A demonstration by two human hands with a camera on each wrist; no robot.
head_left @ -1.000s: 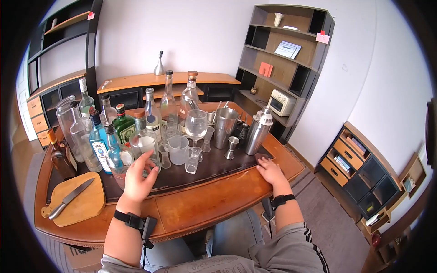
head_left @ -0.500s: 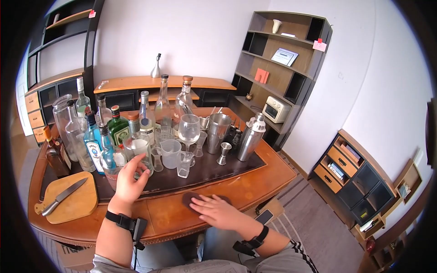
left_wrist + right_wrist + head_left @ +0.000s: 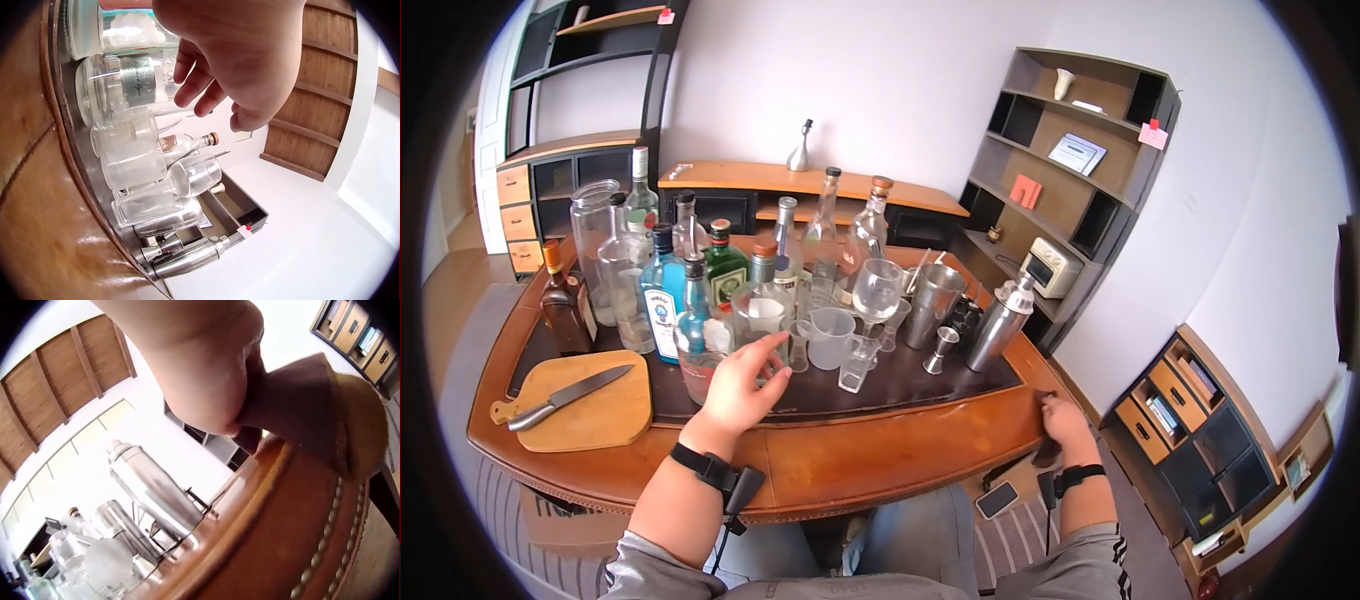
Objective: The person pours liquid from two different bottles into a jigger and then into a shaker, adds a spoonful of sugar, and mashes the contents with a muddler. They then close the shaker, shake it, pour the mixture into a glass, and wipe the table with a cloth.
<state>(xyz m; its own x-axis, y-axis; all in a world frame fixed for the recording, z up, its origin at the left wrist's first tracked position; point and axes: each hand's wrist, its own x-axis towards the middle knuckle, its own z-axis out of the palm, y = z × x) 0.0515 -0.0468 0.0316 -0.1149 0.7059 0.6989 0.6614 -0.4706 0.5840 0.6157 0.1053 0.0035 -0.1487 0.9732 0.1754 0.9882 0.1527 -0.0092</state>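
My right hand (image 3: pixel 1067 420) is at the right corner of the wooden table (image 3: pixel 870 450), its fingers curled round a brown cloth (image 3: pixel 297 403). The cloth droops over the rounded edge; its dark side and a tan part show in the right wrist view. Over the table's front, my left hand (image 3: pixel 743 388) hovers with loosely bent fingers and holds nothing. Nearest to it are a clear bottle with a pinkish base (image 3: pixel 700 372) and a cork-topped clear bottle (image 3: pixel 94 90). A steel cocktail shaker (image 3: pixel 998 335) stands beyond my right hand, beside a jigger (image 3: pixel 941 350).
Several bottles, such as a blue one (image 3: pixel 662 305) and a green one (image 3: pixel 726 265), crowd the back left. A plastic cup (image 3: pixel 831 340), a stemmed glass (image 3: pixel 877 290) and a mixing tin (image 3: pixel 933 305) stand mid-table. A knife (image 3: pixel 600 385) lies on a cutting board (image 3: pixel 625 425) at left.
My right hand went from the right edge to the front middle, flat on the cloth, then back to the right corner, now gripping it. My left hand stays near the bottles; the head view shifted.
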